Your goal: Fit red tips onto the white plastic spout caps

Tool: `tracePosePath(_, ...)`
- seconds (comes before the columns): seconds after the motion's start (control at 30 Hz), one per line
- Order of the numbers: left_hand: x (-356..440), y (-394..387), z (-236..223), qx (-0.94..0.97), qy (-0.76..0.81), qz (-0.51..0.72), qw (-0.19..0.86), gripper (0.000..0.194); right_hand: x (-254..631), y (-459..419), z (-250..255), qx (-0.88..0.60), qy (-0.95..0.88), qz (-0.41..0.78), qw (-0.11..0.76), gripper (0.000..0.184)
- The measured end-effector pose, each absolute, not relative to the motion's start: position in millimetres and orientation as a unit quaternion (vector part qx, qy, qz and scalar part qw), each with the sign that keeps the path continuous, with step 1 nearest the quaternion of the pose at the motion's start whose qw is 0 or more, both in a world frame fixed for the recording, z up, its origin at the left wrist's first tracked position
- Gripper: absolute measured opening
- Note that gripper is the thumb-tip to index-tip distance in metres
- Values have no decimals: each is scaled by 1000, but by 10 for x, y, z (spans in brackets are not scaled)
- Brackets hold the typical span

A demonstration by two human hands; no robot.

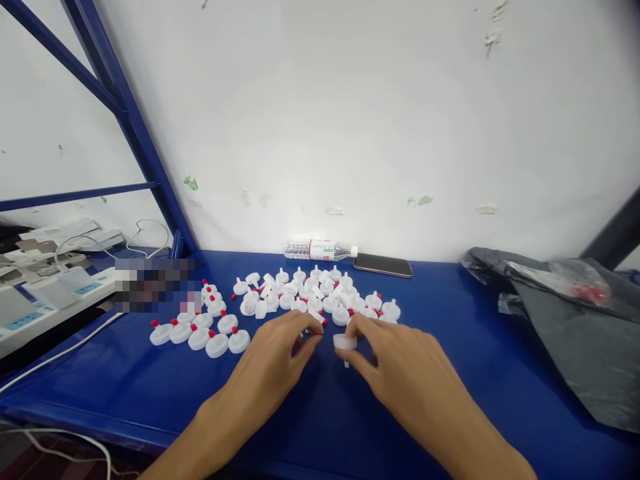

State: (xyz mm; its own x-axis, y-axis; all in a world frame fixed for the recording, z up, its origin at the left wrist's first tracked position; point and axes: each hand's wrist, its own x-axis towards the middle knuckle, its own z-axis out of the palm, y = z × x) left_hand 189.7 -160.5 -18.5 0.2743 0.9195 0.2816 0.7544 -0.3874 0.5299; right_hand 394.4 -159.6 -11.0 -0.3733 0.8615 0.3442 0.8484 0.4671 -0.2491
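Between the thumb and fingers of my right hand (400, 360) is a white nozzle cap (345, 342), tilted so that its thin spout points down. My left hand (280, 347) is closed in a pinch just left of it; what its fingertips hold, if anything, is too small to make out. Right behind both hands lies a loose pile of white nozzle caps (327, 287), with small red tips (325, 321) scattered among them. To the left, several white caps fitted with red tips (217, 344) stand grouped on the blue table (310, 427).
A clear plastic bottle (320, 250) lies along the wall beside a phone (383, 265). Grey plastic bags (580, 327) cover the table's right side. On the left are power strips (30, 320), a white cable (65, 350) and a blue metal frame (135, 133).
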Motion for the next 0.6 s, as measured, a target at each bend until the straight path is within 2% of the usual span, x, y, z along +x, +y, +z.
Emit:
tracePosePath(0.1,1932,-1683,-55,753,508,369,197,21,3940,-1601,-65,-551,-794,-5,258,20)
tracePosePath(0.23,2002,-1781,22,727,449,457,246,13,3925,-1630,9,-560,-758,81,324,37)
tracePosePath(0.43,2085,-1820,-27,709,415,500,273,11,3920,-1669,79,-539,-730,179,380,37)
tracePosePath(0.6,2108,-1869,9,713,397,533,225,15,3952,-1688,108,-526,-705,241,410,40)
